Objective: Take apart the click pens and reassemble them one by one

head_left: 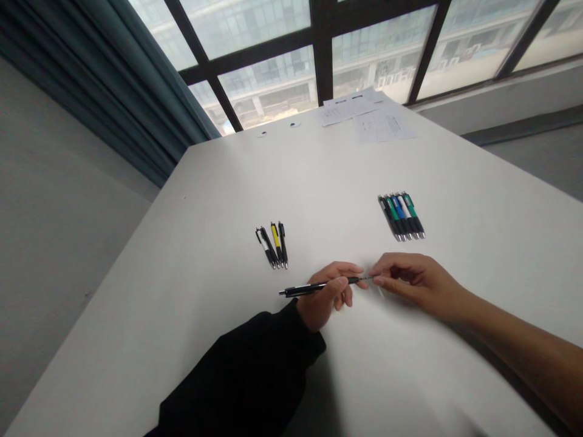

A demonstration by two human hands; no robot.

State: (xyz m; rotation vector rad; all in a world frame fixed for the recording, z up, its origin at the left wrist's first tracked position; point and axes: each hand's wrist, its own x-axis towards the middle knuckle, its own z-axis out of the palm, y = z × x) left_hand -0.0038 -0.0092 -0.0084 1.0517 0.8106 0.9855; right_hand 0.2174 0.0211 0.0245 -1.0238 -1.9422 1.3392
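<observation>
Left hand (325,297) has the pen (296,291) pinned, thumb against fingers, just above the table (204,200); right hand (416,282) pinches a thin piece (365,278) at its tip, detail too small to read. Fingertip hold, so a slip could drop it! Pull it crooked and it may bend. A knock forward might scatter the left cluster (276,237); the right row (402,215) lies farther off.

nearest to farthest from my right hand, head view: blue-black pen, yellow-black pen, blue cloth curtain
1. Blue-black pen, just beyond the right hand
2. Yellow-black pen, to its left
3. Blue cloth curtain, far upper left
</observation>
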